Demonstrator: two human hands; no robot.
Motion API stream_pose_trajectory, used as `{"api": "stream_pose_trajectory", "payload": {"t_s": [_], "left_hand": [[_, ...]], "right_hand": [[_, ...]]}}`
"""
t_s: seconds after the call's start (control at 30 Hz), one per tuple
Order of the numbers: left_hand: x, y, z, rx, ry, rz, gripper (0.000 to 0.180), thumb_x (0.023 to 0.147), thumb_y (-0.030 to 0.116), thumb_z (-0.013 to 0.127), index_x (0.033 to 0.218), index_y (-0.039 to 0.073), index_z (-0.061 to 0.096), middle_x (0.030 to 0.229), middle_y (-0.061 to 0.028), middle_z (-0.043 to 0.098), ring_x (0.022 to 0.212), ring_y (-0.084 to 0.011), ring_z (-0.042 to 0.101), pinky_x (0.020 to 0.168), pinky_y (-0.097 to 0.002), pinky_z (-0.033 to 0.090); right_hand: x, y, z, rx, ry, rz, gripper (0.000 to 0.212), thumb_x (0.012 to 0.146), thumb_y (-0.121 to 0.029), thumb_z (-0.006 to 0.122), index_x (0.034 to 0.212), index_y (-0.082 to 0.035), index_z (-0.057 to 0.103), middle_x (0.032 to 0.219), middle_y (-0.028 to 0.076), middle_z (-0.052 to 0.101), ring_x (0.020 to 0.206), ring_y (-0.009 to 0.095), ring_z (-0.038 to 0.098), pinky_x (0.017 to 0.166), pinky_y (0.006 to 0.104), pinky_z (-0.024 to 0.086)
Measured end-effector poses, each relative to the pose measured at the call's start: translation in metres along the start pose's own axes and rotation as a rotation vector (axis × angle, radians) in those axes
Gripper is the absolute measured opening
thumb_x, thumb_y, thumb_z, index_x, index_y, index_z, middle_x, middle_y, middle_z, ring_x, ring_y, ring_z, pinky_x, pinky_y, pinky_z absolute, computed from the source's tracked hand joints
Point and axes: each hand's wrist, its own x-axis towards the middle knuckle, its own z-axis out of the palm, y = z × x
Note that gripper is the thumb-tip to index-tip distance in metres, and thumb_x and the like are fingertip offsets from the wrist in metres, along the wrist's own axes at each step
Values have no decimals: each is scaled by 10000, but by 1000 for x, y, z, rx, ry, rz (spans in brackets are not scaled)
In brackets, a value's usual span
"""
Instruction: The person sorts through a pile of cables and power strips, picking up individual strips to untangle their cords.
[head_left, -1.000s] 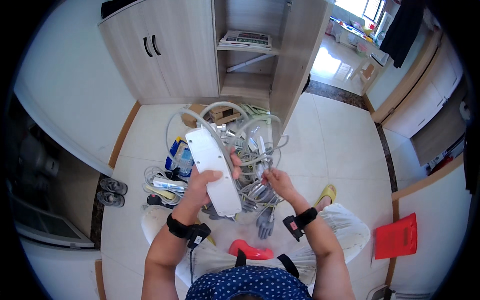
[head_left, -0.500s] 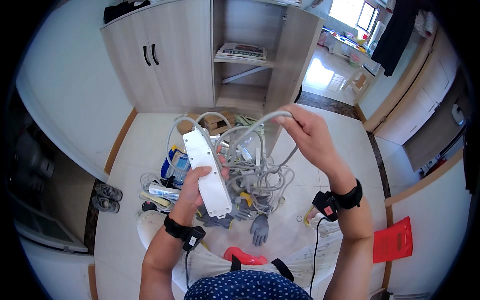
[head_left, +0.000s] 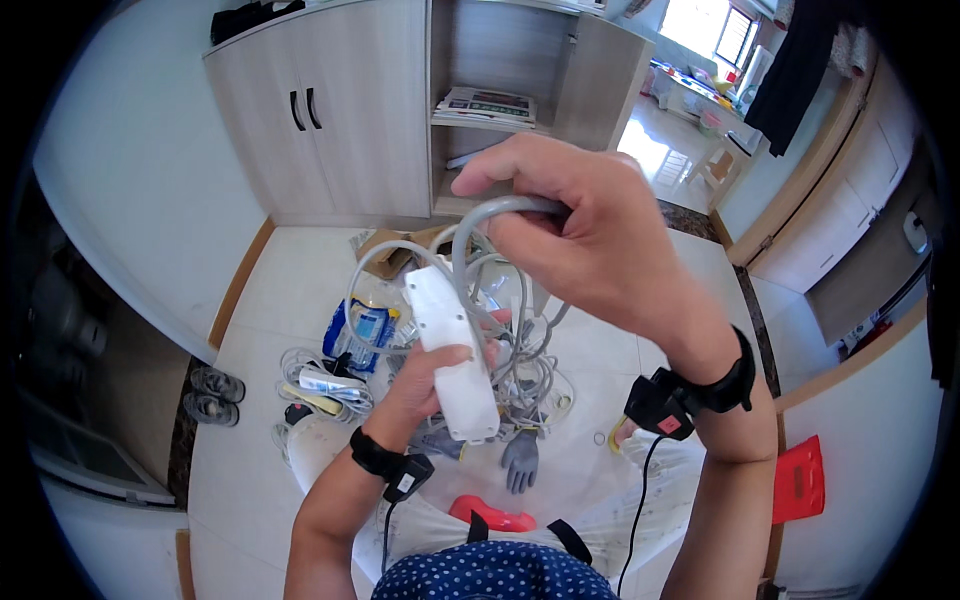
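Note:
My left hand point(head_left: 418, 385) is closed around the middle of a white power strip point(head_left: 466, 395), thumb across its screw-dotted back. The strip is tilted, its far end leaning left. Above and to the right of it, my right hand point(head_left: 610, 240) grips a thick grey cord point(head_left: 490, 210) between thumb and fingers, with the index finger curved over it. The cord arches down to the strip's far end, and loops hang around it. Beneath my hands, a tangle of grey cable point(head_left: 535, 385) lies on the floor, partly hidden by the strip and right hand.
Left of the tangle lie a blue-and-yellow package point(head_left: 362, 330) and a coiled cord bundle point(head_left: 325, 385). A grey work glove point(head_left: 520, 460) and a red object point(head_left: 490, 514) are nearer me. Beyond stands a cabinet point(head_left: 370, 110) with one door open; shoes point(head_left: 215, 395) sit at left.
My right hand has risen closer and swung left over the strip, drawing the cord into a tighter arch. My left hand has shifted slightly right with the power strip.

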Motion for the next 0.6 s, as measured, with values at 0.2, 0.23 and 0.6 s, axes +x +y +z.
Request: {"api": "stream_pose_trajectory", "payload": {"t_s": [0.2,0.23,0.6], "left_hand": [[5,-14,-1,109,-11,5,554,823,69,641,1334,6,436,1390,-170,471,1000,-222,602,866,-377,530],[5,-16,0,132,-14,5,562,822,71,644,1337,1,431,1383,-171,477,997,-224,603,871,-384,528],[4,-10,-1,162,-38,10,551,734,107,691,1231,-51,514,1063,-161,604,921,-239,620,813,-361,504]], "right_hand": [[6,1,35,256,35,239,199,766,-32,589,956,-2,639,608,-38,516,556,22,408,516,204,337],[9,-3,38,268,17,265,199,765,-39,592,955,-2,637,596,-39,510,550,27,405,520,206,338],[-22,73,43,474,278,338,331,970,-271,518,1160,-15,606,940,57,654,910,122,590,795,265,470]]}}
